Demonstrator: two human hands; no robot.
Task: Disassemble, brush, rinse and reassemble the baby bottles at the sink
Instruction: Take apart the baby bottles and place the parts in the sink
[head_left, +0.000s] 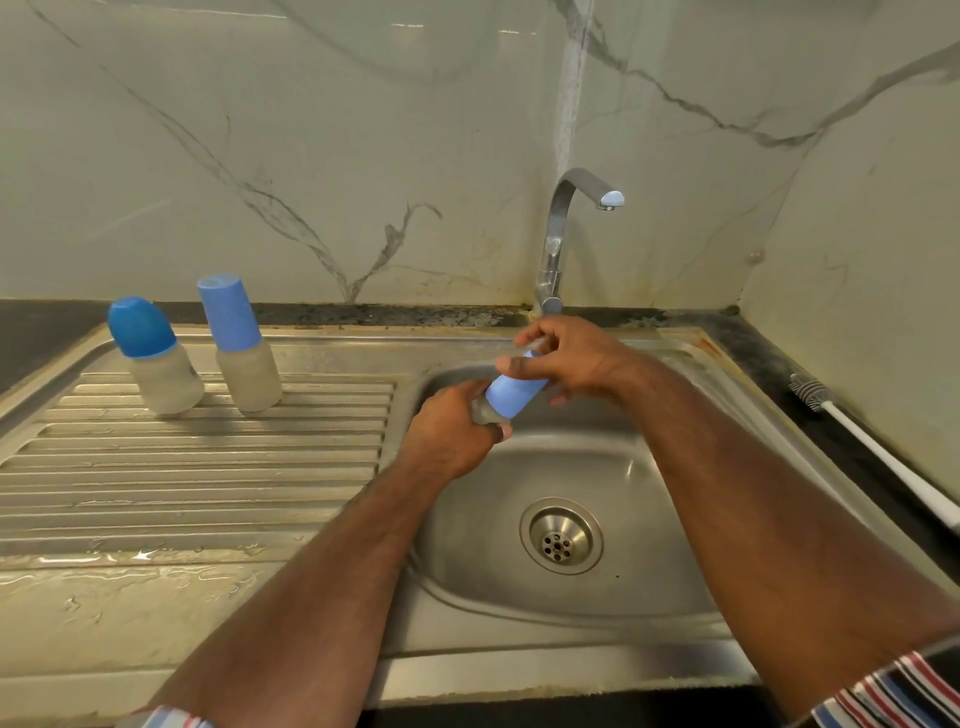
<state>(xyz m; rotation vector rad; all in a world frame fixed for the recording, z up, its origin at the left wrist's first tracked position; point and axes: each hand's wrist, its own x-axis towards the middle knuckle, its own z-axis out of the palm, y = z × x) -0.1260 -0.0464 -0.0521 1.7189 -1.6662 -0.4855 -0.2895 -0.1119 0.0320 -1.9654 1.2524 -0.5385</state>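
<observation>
Over the sink (519, 613), left hand (451, 434) grips the bottle (485, 410); right hand (566, 358) fingers curl round its blue cap (514, 395).

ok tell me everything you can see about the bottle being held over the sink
The small translucent baby bottle with a light blue cylindrical cap lies tilted, cap end up and to the right, above the stainless steel sink basin. Its cloudy plastic body is mostly hidden in the left hand, which grips it. The right hand holds the cap's upper end with curled fingers. The cap is still on. No water reaches it from the chrome tap.
</observation>
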